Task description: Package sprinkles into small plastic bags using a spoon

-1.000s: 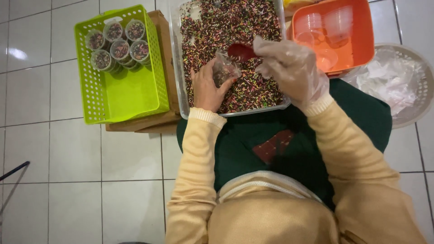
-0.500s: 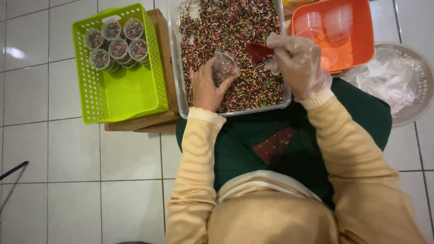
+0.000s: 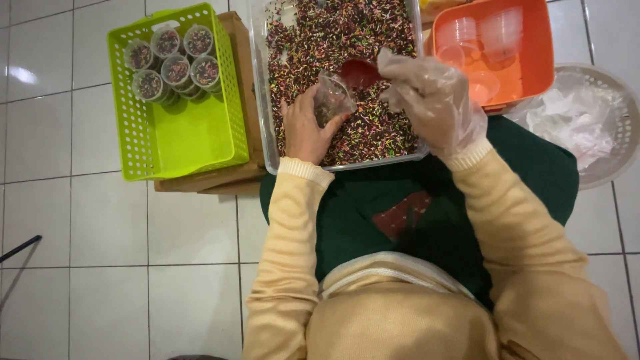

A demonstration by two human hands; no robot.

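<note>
A tub (image 3: 261, 100) of sprinkles (image 3: 333, 33) sits in the middle, far from the person. Left of it stands a basket (image 3: 180, 143) with filled cups (image 3: 170, 63) in its far end. Right of the tub sits a tray (image 3: 533, 60) holding empty cups (image 3: 480, 33); a bowl (image 3: 620, 113) lies farther right, on the floor (image 3: 133, 233).

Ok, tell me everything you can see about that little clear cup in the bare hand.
The small clear plastic cup is see-through and thin-walled, tilted with its open mouth toward the red scoop. Dark coloured sprinkles show inside; how full it is cannot be told. The bare left hand grips it from below over the clear tub of sprinkles. The gloved right hand holds the scoop at its rim.
</note>
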